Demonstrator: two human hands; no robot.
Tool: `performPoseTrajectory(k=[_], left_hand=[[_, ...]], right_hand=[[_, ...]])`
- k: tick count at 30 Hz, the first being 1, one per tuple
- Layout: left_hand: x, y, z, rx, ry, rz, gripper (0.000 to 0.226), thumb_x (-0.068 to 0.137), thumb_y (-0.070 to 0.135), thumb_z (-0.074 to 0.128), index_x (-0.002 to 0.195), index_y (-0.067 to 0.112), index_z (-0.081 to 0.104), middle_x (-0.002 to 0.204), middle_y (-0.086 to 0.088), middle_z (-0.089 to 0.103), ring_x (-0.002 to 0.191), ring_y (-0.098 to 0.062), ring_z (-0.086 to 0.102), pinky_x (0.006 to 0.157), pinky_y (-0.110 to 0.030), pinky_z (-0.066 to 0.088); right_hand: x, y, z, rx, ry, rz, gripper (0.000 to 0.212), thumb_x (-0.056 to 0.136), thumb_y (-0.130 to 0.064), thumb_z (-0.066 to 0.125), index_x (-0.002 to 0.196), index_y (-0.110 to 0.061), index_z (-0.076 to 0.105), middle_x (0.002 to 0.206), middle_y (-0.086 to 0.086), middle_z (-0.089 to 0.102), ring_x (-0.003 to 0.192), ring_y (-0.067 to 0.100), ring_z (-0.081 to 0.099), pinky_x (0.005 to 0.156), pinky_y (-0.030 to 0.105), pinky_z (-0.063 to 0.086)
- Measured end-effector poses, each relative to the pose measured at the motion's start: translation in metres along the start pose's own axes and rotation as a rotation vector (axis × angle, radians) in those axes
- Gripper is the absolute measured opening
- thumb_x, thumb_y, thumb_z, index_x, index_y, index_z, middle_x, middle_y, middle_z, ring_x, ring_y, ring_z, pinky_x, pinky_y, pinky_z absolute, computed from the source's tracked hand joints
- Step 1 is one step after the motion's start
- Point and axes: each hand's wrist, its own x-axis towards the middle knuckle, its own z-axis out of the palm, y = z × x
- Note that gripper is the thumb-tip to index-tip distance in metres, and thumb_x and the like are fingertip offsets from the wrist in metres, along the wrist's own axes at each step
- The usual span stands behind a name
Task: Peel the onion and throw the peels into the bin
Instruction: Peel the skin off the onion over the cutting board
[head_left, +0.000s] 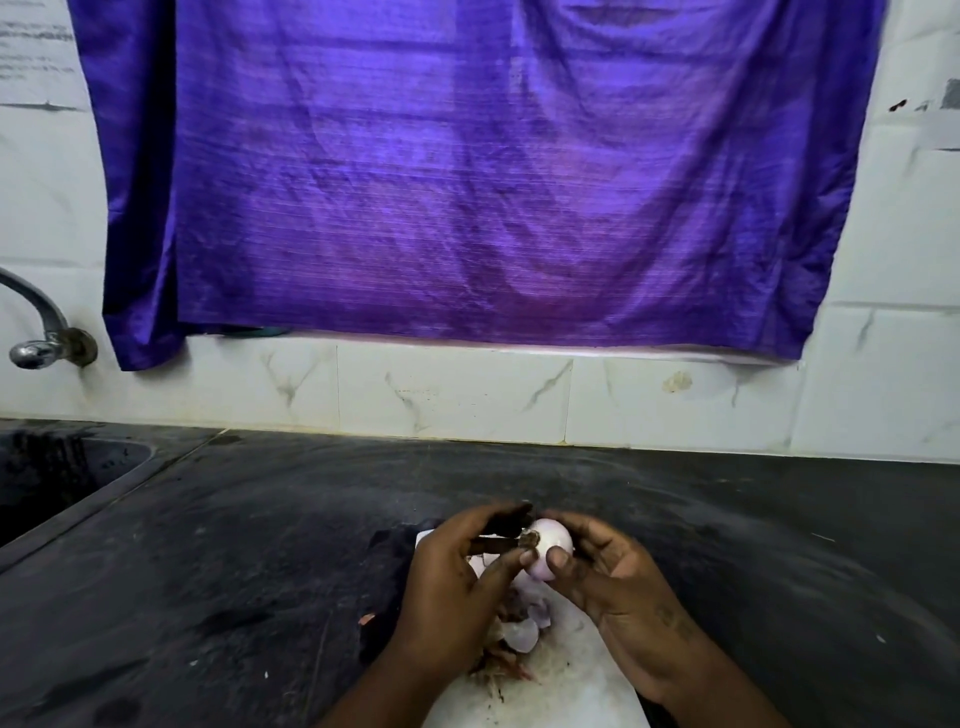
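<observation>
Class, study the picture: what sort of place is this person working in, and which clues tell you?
Most likely a home kitchen: a dark counter with a sink set into it, a tap on the tiled wall, and an onion being peeled with a knife.

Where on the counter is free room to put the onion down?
Bare counter lies right of the right hand, up to the tiled wall, and left, between the white board and the sink. The board, below the left hand and the onion, is crowded with peels.
</observation>
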Motion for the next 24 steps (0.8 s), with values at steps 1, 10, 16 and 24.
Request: performPoseTrajectory(k=[1,10,16,24], left_hand=[[0.000,0.000,0.000,-0.007,0.009,-0.002,0.035,0.087,0.004,0.078,0.118,0.022,0.076,0.114,0.008,0.078,0.108,-0.015,0.074,0.091,-0.036,0.061],[0.003,-0.003,0.001,-0.140,0.039,-0.115,0.039,0.082,-0.010,0.078,0.106,0.021,0.078,0.094,-0.003,0.081,0.093,-0.018,0.078,0.081,-0.028,0.061],[0.005,-0.011,0.003,-0.211,0.069,-0.208,0.037,0.081,-0.006,0.081,0.105,0.022,0.077,0.086,-0.007,0.079,0.086,-0.018,0.077,0.073,-0.027,0.059],[0.004,-0.020,0.007,-0.213,-0.048,-0.316,0.037,0.098,-0.001,0.063,0.113,0.031,0.075,0.105,-0.014,0.074,0.103,-0.039,0.073,0.083,-0.066,0.059]], right_hand=[[0.001,0.000,0.000,-0.008,0.013,-0.005,0.080,0.050,-0.039,0.102,0.120,-0.011,0.074,0.121,0.018,0.076,0.114,0.036,0.073,0.086,0.032,0.062],[-0.004,-0.002,0.001,-0.123,0.020,-0.077,0.039,0.071,-0.013,0.087,0.109,-0.016,0.078,0.113,0.013,0.079,0.106,0.029,0.076,0.083,0.030,0.062],[-0.001,0.000,0.003,-0.248,0.068,-0.157,0.044,0.067,-0.009,0.086,0.110,-0.013,0.075,0.107,0.001,0.081,0.099,0.020,0.077,0.074,0.023,0.060],[-0.001,0.017,0.005,-0.372,0.156,-0.228,0.048,0.068,-0.008,0.094,0.106,-0.032,0.078,0.110,-0.004,0.079,0.105,0.017,0.075,0.087,0.035,0.062]])
